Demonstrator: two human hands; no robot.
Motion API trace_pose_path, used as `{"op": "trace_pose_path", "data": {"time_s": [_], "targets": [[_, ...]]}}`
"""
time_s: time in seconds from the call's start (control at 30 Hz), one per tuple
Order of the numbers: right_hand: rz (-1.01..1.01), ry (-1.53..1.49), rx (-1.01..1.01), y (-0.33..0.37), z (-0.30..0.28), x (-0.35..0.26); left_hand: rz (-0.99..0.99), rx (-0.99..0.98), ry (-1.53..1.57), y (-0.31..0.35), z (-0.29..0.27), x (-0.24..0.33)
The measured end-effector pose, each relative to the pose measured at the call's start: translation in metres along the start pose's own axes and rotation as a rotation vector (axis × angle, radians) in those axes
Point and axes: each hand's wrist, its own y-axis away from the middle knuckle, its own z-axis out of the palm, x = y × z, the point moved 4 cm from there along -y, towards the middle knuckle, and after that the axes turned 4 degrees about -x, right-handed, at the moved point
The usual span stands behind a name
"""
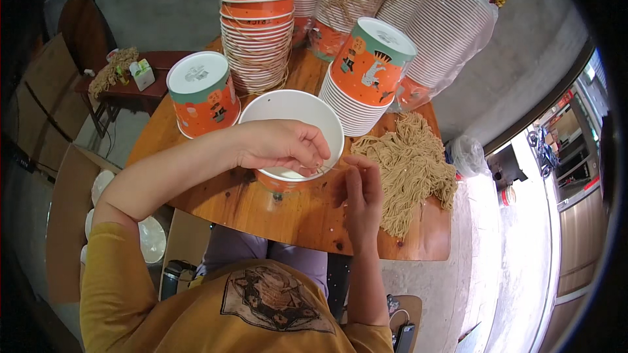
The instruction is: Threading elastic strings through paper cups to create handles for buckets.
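A white-lined orange paper bucket [292,106] stands upright on the wooden table in front of me, its mouth facing up. Across its opening reaches my left hand [286,146], fingers curled in a pinch at the near right rim. A thin pale cord [329,167] shows between my two hands, and the left fingertips close on it. My right hand [362,189] is raised just right of the rim, thumb and forefinger bent close together at the cord's other side. Right beside it lies a heap of tan cords [409,176].
Upside-down orange buckets stand at the left [199,101] and on a white-rimmed stack [356,101] at the right. Behind rise a tall stack of buckets [257,46] and plastic-wrapped stacks [451,26]. Low at left is a cardboard box [62,222] holding white-rimmed items.
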Motion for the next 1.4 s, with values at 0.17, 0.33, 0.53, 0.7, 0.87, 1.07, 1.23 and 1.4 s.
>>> {"op": "trace_pose_path", "data": {"time_s": [0.17,0.33,0.53,0.7,0.87,1.07,1.23,1.4], "targets": [[-0.183,0.435,-0.013,-0.006,0.005,-0.007,0.229,0.126,-0.518,0.0,0.01,0.005],[-0.148,0.652,0.008,-0.005,0.013,-0.016,0.242,0.19,-0.649,0.009,0.019,0.01],[-0.158,0.654,-0.014,-0.008,0.017,-0.018,0.253,0.157,-0.595,0.007,0.011,0.007],[-0.075,0.556,-0.016,-0.011,0.015,-0.007,0.182,0.146,-0.636,0.009,0.012,0.012],[-0.095,0.439,-0.005,-0.011,0.016,-0.005,0.007,0.176,-0.628,0.007,0.01,0.007],[-0.216,0.679,0.03,-0.007,0.018,-0.011,0.339,0.36,-1.068,0.014,0.02,0.011],[-0.292,0.71,0.076,-0.004,0.018,-0.01,0.53,0.489,-1.208,0.019,0.034,0.008],[-0.351,0.731,0.11,0.002,0.023,-0.018,0.548,0.551,-1.203,0.023,0.036,0.007]]}}
